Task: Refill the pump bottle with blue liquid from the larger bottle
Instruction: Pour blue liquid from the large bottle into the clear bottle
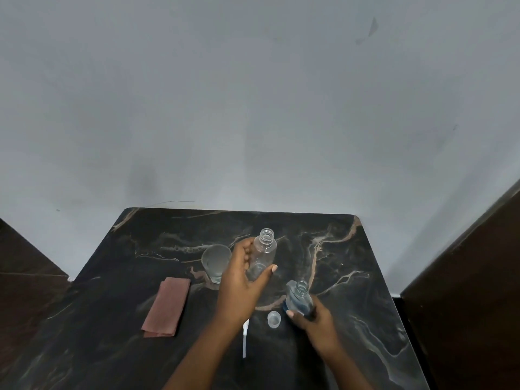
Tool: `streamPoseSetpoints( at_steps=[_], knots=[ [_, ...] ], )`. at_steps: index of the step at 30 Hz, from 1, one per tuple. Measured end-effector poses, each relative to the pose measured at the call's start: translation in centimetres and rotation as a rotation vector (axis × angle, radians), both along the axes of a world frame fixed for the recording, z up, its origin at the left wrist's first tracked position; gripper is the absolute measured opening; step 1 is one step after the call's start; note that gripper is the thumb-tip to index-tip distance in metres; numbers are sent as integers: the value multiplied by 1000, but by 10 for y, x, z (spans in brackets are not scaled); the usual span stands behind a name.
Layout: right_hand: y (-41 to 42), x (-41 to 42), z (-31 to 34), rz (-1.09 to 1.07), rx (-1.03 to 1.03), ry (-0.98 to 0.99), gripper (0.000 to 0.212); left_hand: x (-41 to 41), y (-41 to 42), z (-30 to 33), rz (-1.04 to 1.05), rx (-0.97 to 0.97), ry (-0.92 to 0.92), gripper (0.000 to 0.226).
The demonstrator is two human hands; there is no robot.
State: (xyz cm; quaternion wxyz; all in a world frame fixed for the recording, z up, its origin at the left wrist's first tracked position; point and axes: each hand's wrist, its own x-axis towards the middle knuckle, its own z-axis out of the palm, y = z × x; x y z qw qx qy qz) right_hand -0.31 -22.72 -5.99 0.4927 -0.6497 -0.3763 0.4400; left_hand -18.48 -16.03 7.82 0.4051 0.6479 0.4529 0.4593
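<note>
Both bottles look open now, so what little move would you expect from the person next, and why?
Probably tipping the blue-liquid bottle in the right hand toward the empty clear bottle's open mouth. The left hand already grips that bottle, and a cap and the pump lie on the table.

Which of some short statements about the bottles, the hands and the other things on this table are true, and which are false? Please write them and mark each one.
1. The left hand holds a clear bottle that has no cap on it. True.
2. The right hand rests flat on the table and holds nothing. False: it grips the bottle with blue liquid.
3. The bottle with blue liquid is open at the top. True.
4. The folded brown cloth covers the glass. False: the cloth lies flat on the table, apart from the glass.
5. A small clear cap lies on the table between the two arms. True.
</note>
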Motion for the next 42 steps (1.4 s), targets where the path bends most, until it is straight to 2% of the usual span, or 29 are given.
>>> streamPoseSetpoints(
  at_steps=[6,10,12,18,22,27,31,36,42],
  knots=[
    [8,-9,7,-70,12,28,39,-13,5,13,-38,0,-57,56],
    [22,-17,51,-122,66,17,39,-20,13,25,-63,27,-60,56],
    [33,-19,87,-110,129,-57,43,-21,17,32,-68,30,-60,57],
    [52,-32,206,-13,356,-399,33,-27,28,49,-105,34,-84,58],
    [56,-41,251,-33,458,-577,34,-36,34,54,-130,34,-112,60],
    [52,-43,261,-139,492,-989,43,-44,35,56,-125,26,-97,60],
    [51,-40,258,-192,428,-1201,43,-47,35,53,-120,24,-104,63],
    [47,-41,257,-214,359,-1282,44,-51,32,48,-126,28,-92,60],
    [42,-45,258,-219,374,-1311,46,-54,31,47,-126,13,-78,59]
  ],
)
